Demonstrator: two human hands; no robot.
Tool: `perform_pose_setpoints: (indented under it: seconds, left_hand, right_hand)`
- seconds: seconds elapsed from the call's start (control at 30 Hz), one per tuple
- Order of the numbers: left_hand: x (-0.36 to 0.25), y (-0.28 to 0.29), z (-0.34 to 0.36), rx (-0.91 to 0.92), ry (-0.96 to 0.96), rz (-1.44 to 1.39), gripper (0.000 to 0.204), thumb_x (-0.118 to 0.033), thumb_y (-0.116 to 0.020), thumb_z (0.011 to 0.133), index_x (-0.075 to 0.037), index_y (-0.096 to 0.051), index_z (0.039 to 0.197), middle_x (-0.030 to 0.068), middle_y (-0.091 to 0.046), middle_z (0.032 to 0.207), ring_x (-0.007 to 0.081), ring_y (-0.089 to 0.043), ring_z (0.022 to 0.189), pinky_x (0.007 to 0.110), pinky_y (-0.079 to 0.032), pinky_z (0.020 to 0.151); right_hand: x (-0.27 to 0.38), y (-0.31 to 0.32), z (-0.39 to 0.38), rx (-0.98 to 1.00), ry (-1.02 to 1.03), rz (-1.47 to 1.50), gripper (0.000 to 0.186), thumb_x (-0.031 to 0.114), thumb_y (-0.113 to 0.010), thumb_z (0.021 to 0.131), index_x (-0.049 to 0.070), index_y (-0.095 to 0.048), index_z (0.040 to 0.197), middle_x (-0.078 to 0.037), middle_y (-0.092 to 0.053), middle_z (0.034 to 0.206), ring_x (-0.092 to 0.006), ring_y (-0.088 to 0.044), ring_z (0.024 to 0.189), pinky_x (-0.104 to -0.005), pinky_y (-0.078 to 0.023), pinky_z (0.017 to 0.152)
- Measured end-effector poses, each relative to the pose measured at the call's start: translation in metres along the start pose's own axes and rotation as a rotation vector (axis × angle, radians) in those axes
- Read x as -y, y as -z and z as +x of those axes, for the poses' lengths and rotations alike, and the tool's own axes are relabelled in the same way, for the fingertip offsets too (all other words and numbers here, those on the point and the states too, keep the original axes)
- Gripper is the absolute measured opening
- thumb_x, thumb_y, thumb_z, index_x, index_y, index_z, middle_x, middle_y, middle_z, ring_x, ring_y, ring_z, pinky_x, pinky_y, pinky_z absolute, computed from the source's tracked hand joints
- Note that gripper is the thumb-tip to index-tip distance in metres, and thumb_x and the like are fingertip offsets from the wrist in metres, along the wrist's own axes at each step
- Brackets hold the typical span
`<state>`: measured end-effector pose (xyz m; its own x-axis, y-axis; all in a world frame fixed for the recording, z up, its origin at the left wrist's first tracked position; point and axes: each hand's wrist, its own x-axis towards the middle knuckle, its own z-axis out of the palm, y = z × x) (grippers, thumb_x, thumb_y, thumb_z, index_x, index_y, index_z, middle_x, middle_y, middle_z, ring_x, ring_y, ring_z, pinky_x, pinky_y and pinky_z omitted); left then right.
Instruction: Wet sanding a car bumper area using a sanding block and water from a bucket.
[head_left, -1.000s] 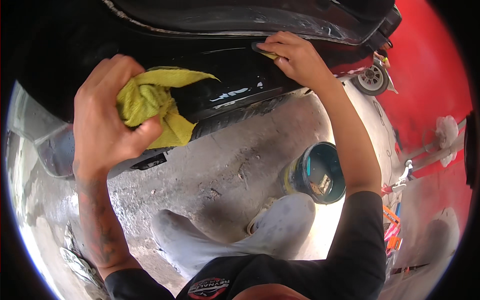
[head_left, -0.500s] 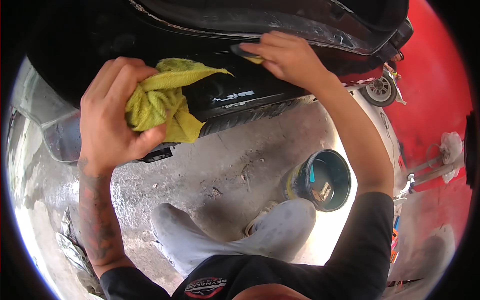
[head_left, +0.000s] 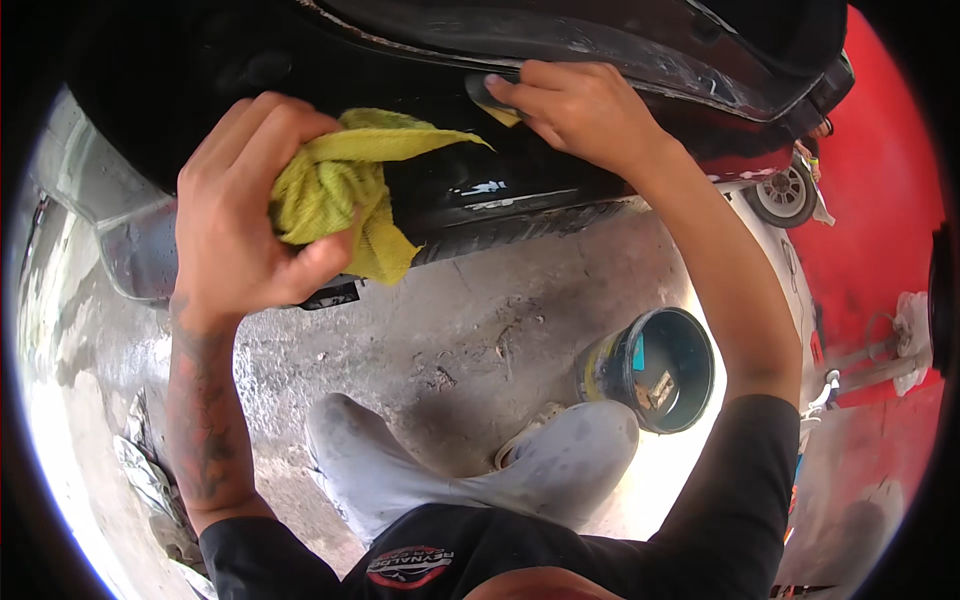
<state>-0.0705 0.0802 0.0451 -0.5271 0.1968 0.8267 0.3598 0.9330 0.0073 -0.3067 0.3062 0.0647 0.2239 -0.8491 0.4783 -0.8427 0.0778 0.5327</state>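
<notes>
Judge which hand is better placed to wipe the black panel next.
Probably the left: the left hand grips the bunched yellow cloth over the black panel, while the right hand is occupied with a flat dark-and-yellow piece.

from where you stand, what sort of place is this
Likely a vehicle workshop or garage, judging by the glossy black car panel, the spoked wheel and the bucket on a stained floor.

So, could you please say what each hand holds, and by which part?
The left hand grips a yellow-green cloth by its bunched left side; the right hand holds a dark-and-yellow pad by its right side.
</notes>
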Motion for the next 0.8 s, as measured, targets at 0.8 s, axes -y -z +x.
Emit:
perform_pose_setpoints:
  seconds: [0.8]
  left_hand:
    - [0.009, 0.008, 0.025, 0.181, -0.082, 0.028, 0.050, -0.026, -0.076, 0.060, -0.004, -0.062, 0.103, 0.0120, -0.062, 0.095, 0.0359, -0.062, 0.091, 0.042, -0.050, 0.080]
  right_hand:
    - [0.031, 0.066, -0.010, -0.011, -0.454, 0.100, 0.016, 0.010, -0.066, 0.082, 0.010, -0.066, 0.099, -0.007, -0.069, 0.087, -0.0285, -0.067, 0.089, -0.0398, -0.054, 0.076]
